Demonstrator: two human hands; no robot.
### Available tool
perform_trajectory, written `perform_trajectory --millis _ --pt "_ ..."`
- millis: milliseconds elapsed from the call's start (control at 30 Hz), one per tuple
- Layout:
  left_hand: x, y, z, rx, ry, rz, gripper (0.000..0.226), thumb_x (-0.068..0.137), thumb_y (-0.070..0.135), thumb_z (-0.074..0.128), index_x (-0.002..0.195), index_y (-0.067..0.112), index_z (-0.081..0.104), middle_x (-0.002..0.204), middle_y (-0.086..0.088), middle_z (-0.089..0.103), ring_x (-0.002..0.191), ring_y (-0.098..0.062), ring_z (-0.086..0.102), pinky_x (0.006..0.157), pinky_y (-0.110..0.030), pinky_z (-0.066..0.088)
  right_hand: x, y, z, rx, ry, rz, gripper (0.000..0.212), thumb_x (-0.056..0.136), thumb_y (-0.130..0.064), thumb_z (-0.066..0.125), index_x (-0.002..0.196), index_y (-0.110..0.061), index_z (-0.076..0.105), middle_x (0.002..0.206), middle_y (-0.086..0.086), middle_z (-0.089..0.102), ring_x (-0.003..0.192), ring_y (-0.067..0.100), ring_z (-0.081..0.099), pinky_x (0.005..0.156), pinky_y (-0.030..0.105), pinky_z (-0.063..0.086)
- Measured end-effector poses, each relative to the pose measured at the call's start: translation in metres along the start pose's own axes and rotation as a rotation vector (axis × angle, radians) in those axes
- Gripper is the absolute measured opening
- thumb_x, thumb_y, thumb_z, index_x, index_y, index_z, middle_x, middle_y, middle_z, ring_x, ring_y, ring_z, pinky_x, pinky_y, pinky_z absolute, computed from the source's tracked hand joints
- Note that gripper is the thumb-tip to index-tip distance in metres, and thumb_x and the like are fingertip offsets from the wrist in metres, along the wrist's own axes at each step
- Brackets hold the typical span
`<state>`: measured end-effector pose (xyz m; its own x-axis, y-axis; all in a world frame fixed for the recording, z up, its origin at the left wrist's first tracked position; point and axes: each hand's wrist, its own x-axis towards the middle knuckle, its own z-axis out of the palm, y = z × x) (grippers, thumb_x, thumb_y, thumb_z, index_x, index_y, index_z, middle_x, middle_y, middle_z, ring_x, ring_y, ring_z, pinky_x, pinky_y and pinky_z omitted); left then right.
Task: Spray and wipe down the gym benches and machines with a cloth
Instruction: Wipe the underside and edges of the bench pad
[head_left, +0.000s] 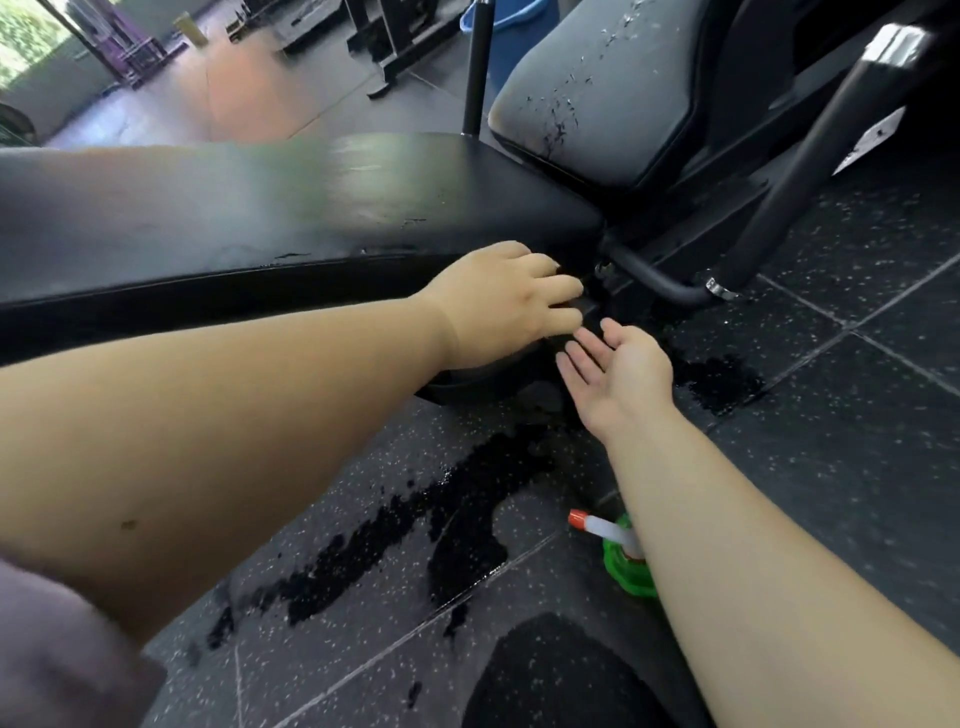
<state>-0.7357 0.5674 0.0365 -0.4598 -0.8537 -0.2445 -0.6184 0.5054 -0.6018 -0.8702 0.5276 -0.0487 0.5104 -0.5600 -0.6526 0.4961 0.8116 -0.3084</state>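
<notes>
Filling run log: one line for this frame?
left hand: curled under bench end, grip unclear | right hand: open, palm up | spray bottle: on floor

You have a blue bucket (514, 21) at twelve o'clock, dark wet patches (467, 499) on the speckled floor (857, 467) toward six, and a bright window (26, 36) at ten.

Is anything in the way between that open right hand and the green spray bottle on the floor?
Nothing visible. The green spray bottle stands on the floor just beside the right forearm, nearer the person than the open right hand; the forearm covers part of it.
</notes>
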Motion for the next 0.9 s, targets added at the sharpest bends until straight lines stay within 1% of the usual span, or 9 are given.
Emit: perform_trajectory --millis 67,133,200,300,367,467,633,767,900 --pt "0.001 0.004 0.011 0.035 -0.010 -0.016 0.016 0.085 0.019 0.063 0.096 0.021 0.075 0.110 0.000 0.070 0.105 -0.026 0.065 0.088 -0.038 0.051 0.010 0.002 -0.010 -0.050 0.006 0.080 0.040 0.102 -0.016 0.040 0.141 -0.010 0.044 0.134 0.017 0.055 0.125 0.032 0.051 0.091 0.042 0.049" --pt "-0.018 -0.003 0.017 0.091 0.017 -0.046 0.024 0.093 0.018 0.054 0.099 0.021 0.076 0.120 0.002 0.067 0.119 -0.022 0.059 0.106 -0.038 0.040 0.015 0.010 -0.006 -0.070 -0.025 0.139 0.042 0.102 -0.020 0.042 0.142 -0.011 0.044 0.137 0.015 0.054 0.129 0.031 0.048 0.091 0.042 0.047" --pt "-0.036 -0.008 0.019 0.118 0.084 -0.042 0.035 0.099 0.014 0.041 0.113 0.017 0.072 0.129 0.003 0.063 0.124 -0.019 0.056 0.110 -0.037 0.030 0.017 0.015 0.003 -0.074 -0.050 0.160 0.044 0.102 -0.025 0.041 0.144 -0.011 0.043 0.140 0.013 0.052 0.132 0.029 0.046 0.094 0.042 0.044" --pt "-0.048 -0.007 0.010 0.125 0.089 -0.071 0.037 0.103 0.012 0.035 0.120 0.010 0.068 0.122 0.004 0.066 0.117 -0.016 0.060 0.102 -0.032 0.035 0.019 0.023 0.024 -0.049 -0.123 0.205 0.047 0.103 -0.033 0.038 0.145 -0.011 0.043 0.144 0.010 0.050 0.137 0.025 0.042 0.104 0.041 0.038" --pt "-0.058 -0.008 -0.001 0.121 0.062 -0.088 0.040 0.104 0.010 0.031 0.116 0.008 0.069 0.118 0.001 0.067 0.112 -0.020 0.061 0.096 -0.032 0.038 0.020 0.031 0.039 -0.012 -0.175 0.244 0.050 0.103 -0.037 0.038 0.146 -0.014 0.041 0.144 0.010 0.049 0.136 0.025 0.043 0.107 0.041 0.035" --pt "-0.090 -0.013 -0.014 0.088 0.128 -0.123 0.048 0.105 0.008 0.022 0.113 0.008 0.069 0.115 -0.006 0.067 0.106 -0.029 0.057 0.089 -0.037 0.038 0.022 0.036 0.048 0.019 -0.200 0.234 0.047 0.101 -0.038 0.045 0.142 -0.015 0.046 0.139 0.011 0.055 0.130 0.024 0.049 0.105 0.040 0.036" --pt "-0.079 -0.009 -0.015 0.042 0.232 -0.205 0.039 0.102 0.010 0.034 0.108 0.012 0.073 0.110 -0.006 0.069 0.103 -0.027 0.047 0.084 -0.037 0.037 0.026 0.037 0.041 -0.064 -0.171 0.176 0.034 0.099 -0.027 0.056 0.131 -0.014 0.056 0.125 0.006 0.064 0.116 0.021 0.060 0.090 0.038 0.047" --pt "-0.030 -0.024 0.004 0.064 0.289 -0.155 0.031 0.096 0.017 0.044 0.111 0.012 0.071 0.113 -0.006 0.067 0.101 -0.030 0.061 0.082 -0.038 0.042 0.029 0.025 0.035 -0.144 -0.229 0.184 0.026 0.103 -0.030 0.047 0.121 -0.016 0.059 0.116 0.007 0.068 0.105 0.019 0.062 0.101 0.038 0.045" --pt "-0.029 -0.025 0.007 0.029 0.271 -0.202 0.037 0.103 0.023 0.038 0.104 0.014 0.074 0.111 -0.004 0.067 0.093 -0.030 0.063 0.073 -0.038 0.048 0.027 0.026 0.030 -0.235 -0.195 0.175 0.033 0.100 -0.021 0.054 0.132 -0.013 0.056 0.126 0.008 0.064 0.112 0.022 0.063 0.102 0.040 0.047"
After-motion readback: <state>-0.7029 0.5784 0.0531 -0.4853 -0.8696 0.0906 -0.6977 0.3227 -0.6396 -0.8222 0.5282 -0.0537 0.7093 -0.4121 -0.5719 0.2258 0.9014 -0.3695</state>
